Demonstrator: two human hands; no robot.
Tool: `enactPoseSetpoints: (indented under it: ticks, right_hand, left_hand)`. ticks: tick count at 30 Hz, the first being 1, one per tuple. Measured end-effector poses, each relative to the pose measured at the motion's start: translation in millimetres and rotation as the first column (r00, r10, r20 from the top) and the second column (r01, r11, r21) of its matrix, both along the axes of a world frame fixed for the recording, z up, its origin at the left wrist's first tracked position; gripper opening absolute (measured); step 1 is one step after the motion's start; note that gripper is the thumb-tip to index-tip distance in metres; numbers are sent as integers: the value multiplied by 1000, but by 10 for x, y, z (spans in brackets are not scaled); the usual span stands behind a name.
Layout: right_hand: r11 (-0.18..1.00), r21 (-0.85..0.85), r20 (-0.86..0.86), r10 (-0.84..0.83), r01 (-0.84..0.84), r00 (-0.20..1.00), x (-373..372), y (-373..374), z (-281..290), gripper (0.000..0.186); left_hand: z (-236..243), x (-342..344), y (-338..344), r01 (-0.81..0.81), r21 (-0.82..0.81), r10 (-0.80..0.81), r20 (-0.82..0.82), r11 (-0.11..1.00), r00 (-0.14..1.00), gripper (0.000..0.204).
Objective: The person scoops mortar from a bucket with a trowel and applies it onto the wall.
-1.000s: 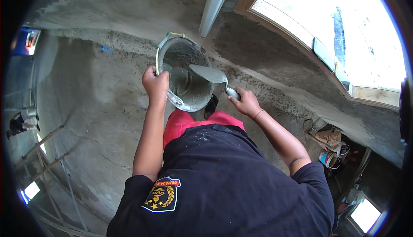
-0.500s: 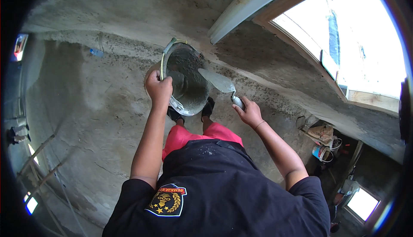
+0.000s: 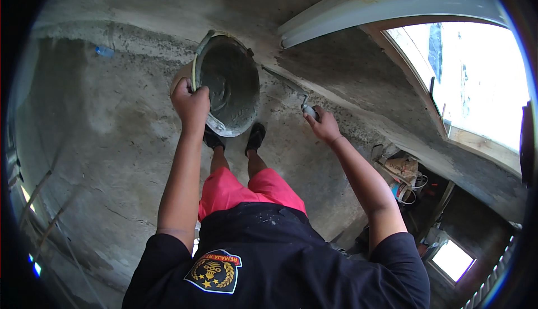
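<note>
My left hand (image 3: 191,104) grips the rim of a round grey pan of wet mortar (image 3: 235,79), held tilted in front of me above my feet. My right hand (image 3: 323,125) is closed on the handle of a trowel (image 3: 291,93), whose blade lies flat against the grey plastered wall, to the right of the pan. The blade is edge-on and hard to make out. My black shoes (image 3: 256,136) show below the pan, on the rough concrete.
A pale straight board (image 3: 392,0) runs along the wall above a bright window opening (image 3: 476,79). A small blue bottle (image 3: 104,51) lies at the far left. Tools and bags (image 3: 406,174) sit lower right, with metal rods (image 3: 39,197) at left.
The trowel has left the pan and moved right onto the wall. The pan has risen and tilted slightly, and my view has swung so the window sits further right.
</note>
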State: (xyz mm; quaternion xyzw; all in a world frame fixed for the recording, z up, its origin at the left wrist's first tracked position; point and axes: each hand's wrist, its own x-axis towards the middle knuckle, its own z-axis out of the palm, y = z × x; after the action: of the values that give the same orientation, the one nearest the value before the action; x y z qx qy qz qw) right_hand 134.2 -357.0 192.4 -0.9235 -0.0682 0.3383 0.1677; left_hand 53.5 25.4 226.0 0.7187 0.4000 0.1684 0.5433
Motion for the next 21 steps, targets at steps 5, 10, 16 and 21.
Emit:
enactPoseSetpoints:
  ticks: [5, 10, 16, 21]
  right_hand:
    - [996, -79, 82, 40, -34, 996, 490, -34, -612, 62]
    - [919, -142, -2, 371, -367, 929, 1025, -228, -1260, 42]
    - [549, -320, 288, 833, -772, 473, 1416, -386, -1671, 50]
    - [939, 9, 70, 343, -344, 937, 1487, -347, -1630, 44]
  left_hand:
    - [-93, -150, 8, -73, -42, 74, 38, 996, 996, 10]
    - [-166, -355, -43, -113, -27, 112, -36, 993, 993, 11]
    - [-329, -611, -105, -110, -58, 107, -62, 992, 992, 7]
    - [-442, -631, -204, -144, -57, 141, -51, 988, 989, 11]
